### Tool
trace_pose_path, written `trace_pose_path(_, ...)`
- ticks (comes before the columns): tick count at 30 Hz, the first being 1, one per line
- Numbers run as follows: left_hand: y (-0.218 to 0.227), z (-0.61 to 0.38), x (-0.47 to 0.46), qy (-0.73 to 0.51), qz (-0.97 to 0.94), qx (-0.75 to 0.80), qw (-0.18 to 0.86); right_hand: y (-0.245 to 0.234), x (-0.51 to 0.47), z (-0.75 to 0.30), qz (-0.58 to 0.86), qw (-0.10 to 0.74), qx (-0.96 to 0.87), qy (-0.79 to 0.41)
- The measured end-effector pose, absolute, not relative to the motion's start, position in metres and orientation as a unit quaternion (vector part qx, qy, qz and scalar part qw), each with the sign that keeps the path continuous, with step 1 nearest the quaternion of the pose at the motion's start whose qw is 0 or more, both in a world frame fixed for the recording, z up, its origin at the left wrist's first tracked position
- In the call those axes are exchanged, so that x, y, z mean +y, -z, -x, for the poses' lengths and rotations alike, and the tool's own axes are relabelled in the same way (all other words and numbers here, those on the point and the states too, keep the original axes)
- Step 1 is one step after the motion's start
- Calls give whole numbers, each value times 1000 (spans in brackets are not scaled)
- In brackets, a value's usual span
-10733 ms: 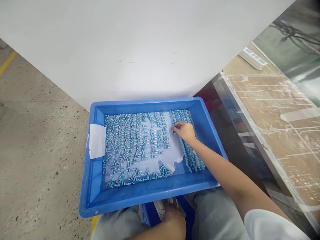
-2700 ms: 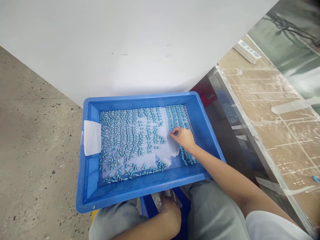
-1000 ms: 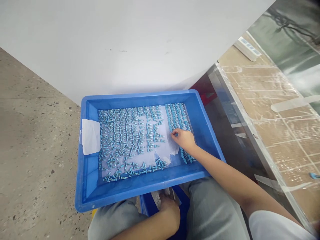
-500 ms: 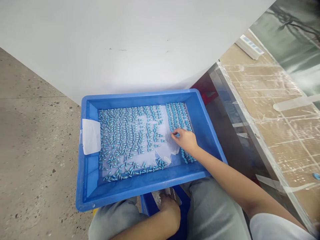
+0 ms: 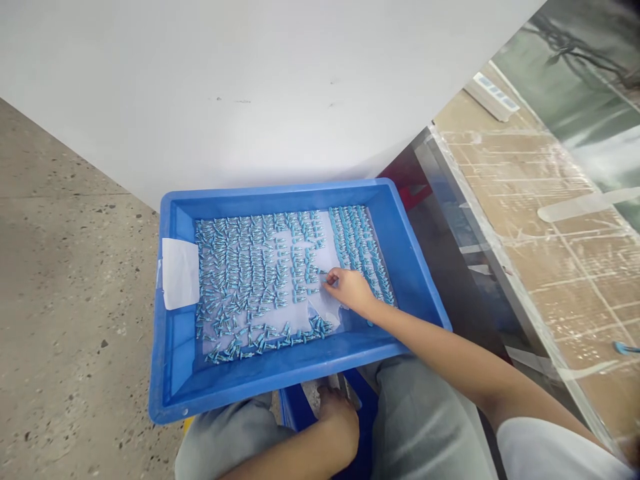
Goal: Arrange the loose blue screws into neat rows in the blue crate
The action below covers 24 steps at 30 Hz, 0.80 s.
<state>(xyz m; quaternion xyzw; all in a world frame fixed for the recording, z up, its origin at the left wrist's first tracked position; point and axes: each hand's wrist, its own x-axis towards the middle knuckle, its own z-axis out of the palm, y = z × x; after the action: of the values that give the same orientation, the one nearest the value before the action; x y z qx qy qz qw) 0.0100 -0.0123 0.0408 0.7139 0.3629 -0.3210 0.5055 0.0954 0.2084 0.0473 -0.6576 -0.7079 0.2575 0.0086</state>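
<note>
A shallow blue tray (image 5: 300,369) holds many small light-blue pieces (image 5: 250,267) with pointed metallic ends, like small screws or plugs. They lie in rough rows on a pale sheet (image 5: 326,247); another block of tighter rows (image 5: 357,233) runs along the right side. My right hand (image 5: 349,289) is over the sheet between the two groups, thumb and forefinger curled into a pinch. Its fingertips are beside the end of one row; whether a piece is between them is too small to tell. Below the tray's near edge, my left hand (image 5: 340,417) reaches into a lower blue bin (image 5: 367,393), its fingers mostly hidden.
A white panel (image 5: 240,80) stands right behind the tray. White paper (image 5: 180,273) hangs over the tray's left rim. To the right is a plastic-covered cardboard surface (image 5: 540,193) with a white strip-shaped object (image 5: 493,97) and a blue piece (image 5: 625,348). Speckled floor (image 5: 75,287) lies left.
My right hand has moved left, from the right-hand rows to the edge of the left group. The left hand stays below the tray. The view has shifted slightly.
</note>
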Motion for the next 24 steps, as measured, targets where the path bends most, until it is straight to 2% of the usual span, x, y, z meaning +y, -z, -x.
trace_pose_path(5, -50, -7, -8, 374, -753, 302, 449, -49, 208, -121, 689, 16, -684, -241)
trace_pose_path(24, -43, -8, -11, 367, -743, 321, 459, -35, 221, -142, 727, 40, -661, -178)
